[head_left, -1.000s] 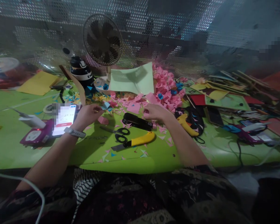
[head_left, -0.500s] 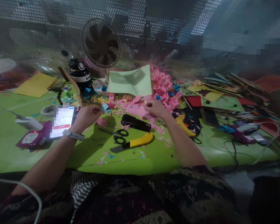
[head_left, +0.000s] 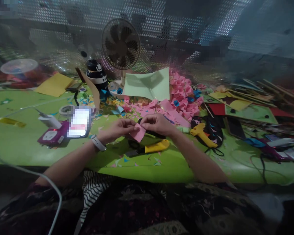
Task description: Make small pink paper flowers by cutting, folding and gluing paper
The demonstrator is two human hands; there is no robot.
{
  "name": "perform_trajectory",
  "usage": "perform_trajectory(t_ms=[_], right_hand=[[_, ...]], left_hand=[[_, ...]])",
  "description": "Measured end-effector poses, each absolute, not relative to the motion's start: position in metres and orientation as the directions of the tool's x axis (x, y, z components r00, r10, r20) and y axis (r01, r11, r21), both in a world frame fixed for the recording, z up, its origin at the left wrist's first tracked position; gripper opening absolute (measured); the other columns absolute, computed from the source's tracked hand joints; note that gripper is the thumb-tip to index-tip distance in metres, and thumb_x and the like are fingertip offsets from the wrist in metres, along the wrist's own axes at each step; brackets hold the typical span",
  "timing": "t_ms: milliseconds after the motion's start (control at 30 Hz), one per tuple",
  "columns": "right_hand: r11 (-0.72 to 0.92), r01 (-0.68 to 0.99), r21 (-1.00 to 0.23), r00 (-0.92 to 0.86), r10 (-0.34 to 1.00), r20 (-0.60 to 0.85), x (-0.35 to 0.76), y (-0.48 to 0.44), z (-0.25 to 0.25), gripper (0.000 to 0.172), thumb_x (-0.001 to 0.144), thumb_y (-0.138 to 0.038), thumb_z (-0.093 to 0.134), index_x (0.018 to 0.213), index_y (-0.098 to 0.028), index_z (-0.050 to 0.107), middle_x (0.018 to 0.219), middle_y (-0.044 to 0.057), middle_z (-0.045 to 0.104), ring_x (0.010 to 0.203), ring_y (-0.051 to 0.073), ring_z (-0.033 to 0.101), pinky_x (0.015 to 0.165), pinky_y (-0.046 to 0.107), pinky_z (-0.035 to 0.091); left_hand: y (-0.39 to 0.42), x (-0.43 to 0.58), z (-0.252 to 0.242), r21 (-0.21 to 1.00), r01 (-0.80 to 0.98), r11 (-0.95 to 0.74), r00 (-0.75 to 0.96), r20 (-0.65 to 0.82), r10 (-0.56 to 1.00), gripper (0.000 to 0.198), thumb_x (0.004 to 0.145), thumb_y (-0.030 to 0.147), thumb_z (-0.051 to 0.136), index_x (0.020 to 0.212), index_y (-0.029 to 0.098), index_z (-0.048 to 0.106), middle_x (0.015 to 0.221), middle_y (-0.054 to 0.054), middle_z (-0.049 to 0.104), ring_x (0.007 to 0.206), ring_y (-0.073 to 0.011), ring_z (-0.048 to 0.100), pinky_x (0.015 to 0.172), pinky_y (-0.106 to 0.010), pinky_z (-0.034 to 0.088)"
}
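Observation:
A small square of pink paper (head_left: 138,133) is pinched between both hands above the near middle of the table. My left hand (head_left: 120,129) grips its left edge with thumb and fingers. On the upper right edge, my right hand (head_left: 159,124) is closed with its fingertips together. Just under the hands lies a black stapler (head_left: 155,134), mostly covered by them. Nearer to me are a yellow utility knife (head_left: 157,146) and scissors, whose black handles (head_left: 132,144) are partly hidden by the left hand and the paper.
Behind the hands, pink folded pieces (head_left: 182,89) are heaped beside a pale green sheet (head_left: 147,83). A fan (head_left: 121,44) and a black bottle (head_left: 96,74) stand at the back. A lit phone (head_left: 78,122) lies left; a yellow glue gun (head_left: 204,135) lies right.
My hands were apart, the right one at the pink scraps. Both have come together and now hold the pink square. The camera view has turned slightly left.

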State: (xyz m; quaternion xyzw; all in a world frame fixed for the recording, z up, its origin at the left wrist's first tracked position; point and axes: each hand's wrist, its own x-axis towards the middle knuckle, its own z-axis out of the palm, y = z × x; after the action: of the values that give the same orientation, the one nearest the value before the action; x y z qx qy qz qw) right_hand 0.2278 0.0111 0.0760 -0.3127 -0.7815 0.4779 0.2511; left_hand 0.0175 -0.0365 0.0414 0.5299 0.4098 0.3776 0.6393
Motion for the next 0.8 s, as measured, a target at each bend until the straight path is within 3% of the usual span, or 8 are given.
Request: perform_trajectory(t_ms=[200,400,500,567,667,800], right_hand=[[0.536,0.405,-0.741,-0.626,0.753,0.202,0.222,0.007,0.072,0.038,0.086,-0.051,0.06,0.066,-0.019,0.053,0.059,-0.003,0.048,0.056,0.01,0.042,0.054,0.025,0.031],[0.493,0.338,-0.802,-0.608,0.765,0.214,0.221,0.009,0.064,0.034,0.095,-0.043,0.046,0.071,-0.02,0.053,0.064,-0.001,0.056,0.057,0.013,0.051,0.055,0.027,0.042],[0.668,0.333,-0.666,-0.535,0.715,0.45,0.225,0.012,0.062,0.014,0.09,-0.031,0.054,0.089,-0.019,0.061,0.085,0.005,0.066,0.077,0.018,0.062,0.067,0.032,0.052],[0.825,0.298,-0.48,-0.588,0.555,0.588,0.226,0.014,0.06,0.027,0.084,-0.024,0.059,0.11,-0.021,0.064,0.113,0.011,0.066,0.105,0.025,0.062,0.086,0.041,0.054],[0.923,0.25,-0.293,-0.666,0.383,0.64,0.227,0.012,0.055,0.044,0.083,-0.019,0.06,0.126,-0.029,0.063,0.14,0.009,0.054,0.131,0.028,0.049,0.105,0.05,0.045],[0.9,0.338,-0.275,-0.651,0.434,0.622,0.226,0.01,0.05,0.044,0.087,-0.021,0.061,0.128,-0.035,0.064,0.148,0.004,0.048,0.138,0.028,0.042,0.106,0.052,0.045]], left_hand=[[-0.034,0.017,0.033,0.987,-0.156,0.046,0.196,-0.015,0.98,0.027,0.073,0.04,0.08,0.084,0.017,0.072,0.076,-0.001,0.068,0.064,-0.0087,0.06,0.064,-0.023,0.054],[-0.034,0.017,0.035,0.982,-0.191,0.014,0.164,0.018,0.986,0.028,0.071,0.04,0.081,0.082,0.017,0.071,0.071,0.001,0.064,0.062,-0.008,0.056,0.063,-0.023,0.052],[-0.035,0.017,0.038,0.962,-0.27,0.04,0.128,-0.005,0.992,0.031,0.068,0.041,0.084,0.079,0.016,0.069,0.067,0.003,0.061,0.061,-0.0071,0.055,0.067,-0.024,0.054],[-0.034,0.017,0.038,0.942,-0.329,0.067,0.112,-0.031,0.993,0.033,0.066,0.041,0.085,0.079,0.015,0.069,0.067,0.003,0.062,0.062,-0.0074,0.056,0.069,-0.025,0.055],[-0.034,0.019,0.038,0.911,-0.401,0.098,0.103,-0.062,0.993,0.036,0.061,0.038,0.089,0.082,0.015,0.07,0.073,0.001,0.065,0.064,-0.0082,0.059,0.068,-0.025,0.057],[-0.036,0.02,0.038,0.894,-0.43,0.122,0.163,-0.057,0.985,0.035,0.061,0.036,0.089,0.081,0.014,0.07,0.075,0.001,0.066,0.066,-0.008,0.061,0.068,-0.024,0.057]])
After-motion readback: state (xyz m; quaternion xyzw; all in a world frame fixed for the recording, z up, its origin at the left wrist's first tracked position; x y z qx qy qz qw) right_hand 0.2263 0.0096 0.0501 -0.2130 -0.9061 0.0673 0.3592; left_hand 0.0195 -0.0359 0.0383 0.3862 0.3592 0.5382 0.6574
